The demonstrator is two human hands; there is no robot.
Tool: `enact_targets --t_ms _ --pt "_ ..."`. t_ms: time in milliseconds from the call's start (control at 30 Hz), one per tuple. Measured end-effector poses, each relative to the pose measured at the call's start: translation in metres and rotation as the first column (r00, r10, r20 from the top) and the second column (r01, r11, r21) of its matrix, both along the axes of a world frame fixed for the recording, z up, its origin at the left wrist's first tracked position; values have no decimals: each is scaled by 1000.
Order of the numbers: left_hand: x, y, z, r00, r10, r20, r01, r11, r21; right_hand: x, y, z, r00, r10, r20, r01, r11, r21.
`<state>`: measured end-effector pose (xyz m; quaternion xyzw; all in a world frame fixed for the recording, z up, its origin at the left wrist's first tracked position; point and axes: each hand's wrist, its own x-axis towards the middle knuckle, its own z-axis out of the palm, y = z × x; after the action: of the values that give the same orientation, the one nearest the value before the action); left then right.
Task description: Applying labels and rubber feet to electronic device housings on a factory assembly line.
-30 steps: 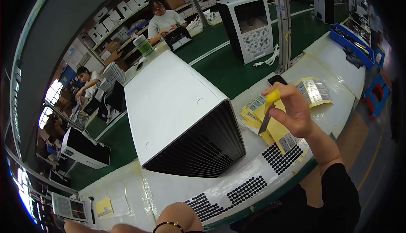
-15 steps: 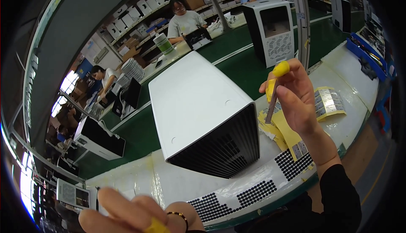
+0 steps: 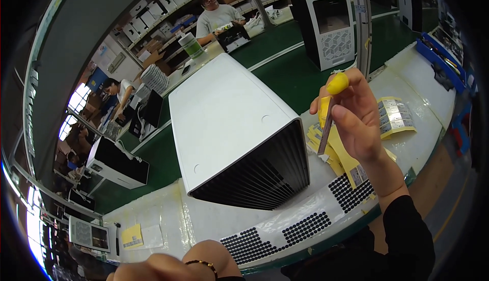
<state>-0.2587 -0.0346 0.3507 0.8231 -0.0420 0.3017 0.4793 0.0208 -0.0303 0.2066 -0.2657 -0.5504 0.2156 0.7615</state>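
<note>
My right hand [image 3: 359,120], with yellow finger covers, pinches a thin flat brownish strip [image 3: 325,136] between thumb and fingers. The strip points down over yellow label sheets [image 3: 351,166] on the bench. To the left of this hand, a large white computer case [image 3: 229,123] lies with its black, ribbed side facing me. My left hand [image 3: 158,268] is low at the bottom edge, a beaded bracelet at its wrist. It is blurred and partly cut off, and its fingertips do not show.
Along the bench's near edge lie sheets of black round dots [image 3: 308,228]. Curled labels [image 3: 396,117] and a blue tool tray [image 3: 442,62] are at the right. A yellow note [image 3: 132,236] lies left. Another case [image 3: 326,31] stands on the green belt [image 3: 282,74]; people work beyond.
My left hand has dropped toward the bottom edge, uncovering the yellow note. The white case appears slightly farther left and higher in view. My right hand still pinches the strip.
</note>
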Motion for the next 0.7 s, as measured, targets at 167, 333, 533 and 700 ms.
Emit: enact_targets --t_ms 167,333,533,700 --pt "0 -12 -33 933 21 360 -55 995 85 4 2 0 999 29 -15 -29 1000 10" --pt "-4 5 -68 819 -1 574 -101 984 146 2 3 8 999 27 -26 -26 999 32" --pt "52 71 -105 507 754 417 -764 617 -186 -2 19 50 989 -41 142 31 997 66" --pt "67 66 -103 625 707 331 -501 688 -525 -6 53 79 925 144 352 -145 989 -25"
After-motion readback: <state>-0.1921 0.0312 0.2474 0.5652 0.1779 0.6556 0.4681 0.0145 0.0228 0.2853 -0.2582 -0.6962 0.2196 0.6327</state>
